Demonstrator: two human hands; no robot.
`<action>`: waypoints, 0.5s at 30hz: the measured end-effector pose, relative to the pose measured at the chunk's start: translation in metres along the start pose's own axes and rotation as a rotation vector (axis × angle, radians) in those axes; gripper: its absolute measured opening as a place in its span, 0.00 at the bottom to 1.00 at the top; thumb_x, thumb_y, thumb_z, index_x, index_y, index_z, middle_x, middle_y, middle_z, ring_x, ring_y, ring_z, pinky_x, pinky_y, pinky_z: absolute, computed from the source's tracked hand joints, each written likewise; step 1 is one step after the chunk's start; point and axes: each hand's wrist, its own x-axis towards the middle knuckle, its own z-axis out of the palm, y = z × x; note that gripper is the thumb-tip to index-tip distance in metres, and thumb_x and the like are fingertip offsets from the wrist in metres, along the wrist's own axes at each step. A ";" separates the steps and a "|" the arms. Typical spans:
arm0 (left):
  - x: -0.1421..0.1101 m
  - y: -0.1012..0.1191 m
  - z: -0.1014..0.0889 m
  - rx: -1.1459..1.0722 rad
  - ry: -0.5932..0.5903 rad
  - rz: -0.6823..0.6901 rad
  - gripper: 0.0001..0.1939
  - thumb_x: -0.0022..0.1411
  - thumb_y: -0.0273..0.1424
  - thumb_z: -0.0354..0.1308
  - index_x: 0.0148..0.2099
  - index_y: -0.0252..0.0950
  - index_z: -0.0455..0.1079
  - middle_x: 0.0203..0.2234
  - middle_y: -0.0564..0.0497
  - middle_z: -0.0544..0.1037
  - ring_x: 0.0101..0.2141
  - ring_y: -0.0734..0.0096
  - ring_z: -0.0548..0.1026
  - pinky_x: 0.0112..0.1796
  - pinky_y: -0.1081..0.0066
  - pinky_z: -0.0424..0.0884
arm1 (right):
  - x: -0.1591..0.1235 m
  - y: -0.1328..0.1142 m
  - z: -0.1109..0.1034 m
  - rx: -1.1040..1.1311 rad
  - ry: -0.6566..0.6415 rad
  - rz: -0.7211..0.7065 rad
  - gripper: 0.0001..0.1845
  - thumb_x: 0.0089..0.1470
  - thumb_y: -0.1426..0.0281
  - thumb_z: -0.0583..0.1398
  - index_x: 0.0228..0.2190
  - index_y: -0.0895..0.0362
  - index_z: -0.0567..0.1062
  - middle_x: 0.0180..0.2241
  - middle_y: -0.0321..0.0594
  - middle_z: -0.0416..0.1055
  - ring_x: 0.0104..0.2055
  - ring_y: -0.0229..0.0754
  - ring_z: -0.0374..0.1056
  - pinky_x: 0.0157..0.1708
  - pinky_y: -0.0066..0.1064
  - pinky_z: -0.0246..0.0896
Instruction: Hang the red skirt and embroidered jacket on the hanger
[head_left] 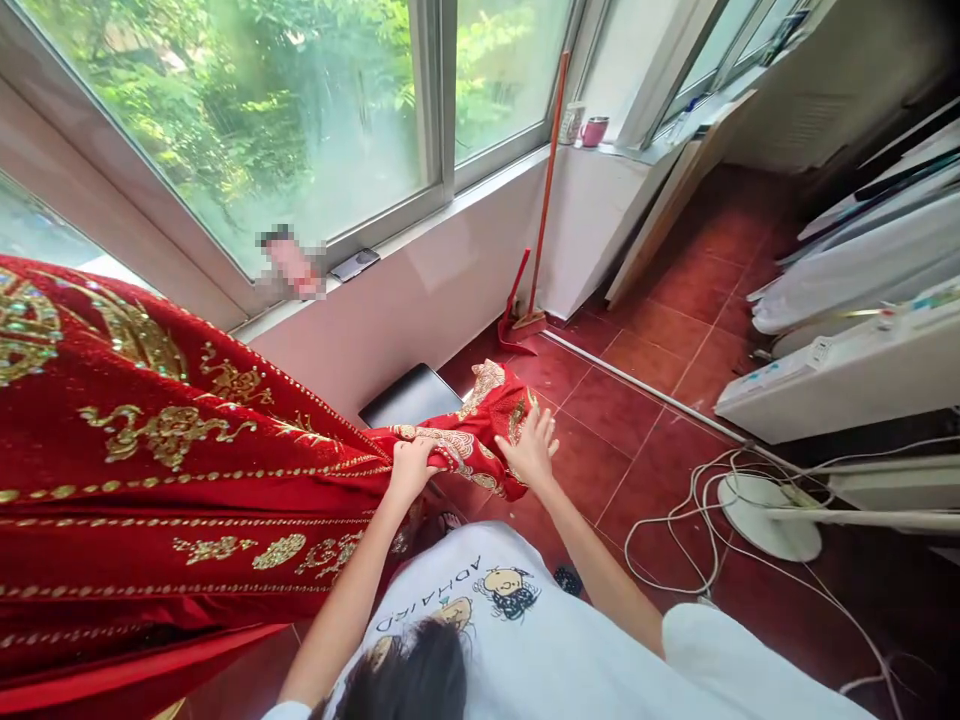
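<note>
A red garment [172, 500] with gold embroidery and rows of gold beads stretches in from the left. My left hand [412, 466] is closed around a gathered part of it, with the cloth bunched at the fingers. Beyond that grip, a loose end of the red cloth [480, 425] with pale gold patterns hangs out over the floor. My right hand [534, 448] is at this end, fingers spread and touching or just beside the fabric. Whether the right palm presses on the cloth is hard to make out.
Below the window stands a dark flat-topped object [409, 396]. A broom [550, 190] and a red dustpan [516, 300] lean by the wall. A phone [355, 264] lies on the sill. White cables [701, 530] coil near a round white base [765, 515]. Garments [862, 260] hang at right.
</note>
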 end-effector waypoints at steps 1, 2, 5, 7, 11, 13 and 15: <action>-0.003 0.006 -0.003 -0.005 0.022 0.010 0.11 0.59 0.28 0.59 0.46 0.37 0.69 0.45 0.45 0.77 0.45 0.56 0.73 0.50 0.57 0.61 | -0.015 -0.006 0.004 -0.014 -0.053 -0.155 0.54 0.46 0.62 0.61 0.67 0.58 0.40 0.69 0.54 0.33 0.71 0.55 0.30 0.65 0.52 0.31; -0.006 0.013 -0.007 -0.013 0.055 0.014 0.09 0.60 0.27 0.57 0.45 0.37 0.69 0.45 0.45 0.76 0.45 0.57 0.73 0.50 0.57 0.61 | -0.028 -0.012 0.008 -0.019 -0.127 -0.285 0.53 0.45 0.63 0.61 0.67 0.58 0.43 0.69 0.53 0.39 0.70 0.54 0.36 0.65 0.50 0.37; -0.014 0.039 -0.019 -0.048 0.161 0.015 0.09 0.62 0.26 0.54 0.45 0.36 0.69 0.45 0.44 0.76 0.45 0.57 0.72 0.49 0.57 0.61 | -0.052 -0.029 0.020 0.011 -0.231 -0.385 0.46 0.41 0.68 0.59 0.63 0.59 0.54 0.61 0.54 0.58 0.62 0.56 0.57 0.59 0.49 0.53; -0.020 0.051 -0.028 -0.084 0.201 0.024 0.07 0.62 0.26 0.54 0.43 0.36 0.69 0.42 0.45 0.76 0.43 0.60 0.73 0.48 0.59 0.64 | -0.047 -0.039 0.013 0.094 -0.163 -0.362 0.36 0.40 0.72 0.55 0.55 0.59 0.66 0.51 0.50 0.70 0.53 0.53 0.66 0.54 0.47 0.60; -0.034 0.054 -0.041 -0.232 0.438 0.084 0.07 0.63 0.30 0.55 0.44 0.36 0.68 0.43 0.46 0.74 0.46 0.65 0.72 0.50 0.66 0.67 | -0.012 -0.070 -0.042 0.232 -0.085 -0.628 0.23 0.35 0.74 0.52 0.35 0.57 0.76 0.35 0.43 0.77 0.38 0.47 0.72 0.42 0.38 0.66; -0.041 0.054 -0.046 -0.212 0.722 0.120 0.12 0.64 0.31 0.55 0.50 0.35 0.66 0.48 0.42 0.71 0.51 0.62 0.69 0.53 0.62 0.66 | -0.001 -0.092 -0.083 0.171 0.052 -0.880 0.21 0.34 0.75 0.52 0.31 0.55 0.78 0.30 0.40 0.76 0.33 0.46 0.71 0.37 0.37 0.65; -0.047 0.059 -0.056 -0.112 0.962 0.143 0.23 0.64 0.35 0.55 0.59 0.34 0.59 0.53 0.37 0.67 0.56 0.56 0.65 0.56 0.55 0.62 | -0.002 -0.114 -0.127 0.178 0.268 -1.035 0.19 0.37 0.77 0.52 0.29 0.54 0.78 0.28 0.40 0.74 0.32 0.45 0.70 0.35 0.37 0.64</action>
